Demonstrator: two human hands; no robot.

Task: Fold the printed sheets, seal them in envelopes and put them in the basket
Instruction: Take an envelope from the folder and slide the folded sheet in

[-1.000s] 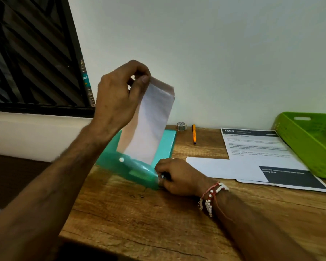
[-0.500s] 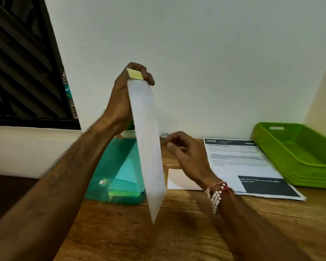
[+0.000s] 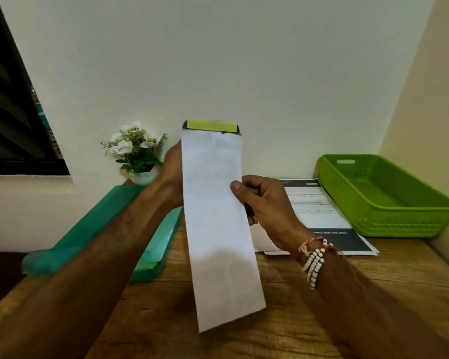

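Envelope (image 3: 218,224) up, flap open, nothing sealed yet.
Right hand (image 3: 267,206) pinches its right edge, holding it upright mid-table. Left hand (image 3: 173,172) sits behind the left edge with fingers hidden, so its grip is unclear. Printed sheets (image 3: 319,203) lie unfolded far right beside the basket (image 3: 405,224), which shows no envelope. Folding, stuffing and sealing look to be ahead.

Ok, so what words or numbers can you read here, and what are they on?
No text here is sharp enough to quote.
On the printed sheet: small lines of print, and white words on its dark bands, all too blurred to read.
On the teal sticker at the edge of the window: pale marks, too blurred to read.
On the envelope: no words show on the side we see.
On the basket: no label shows.
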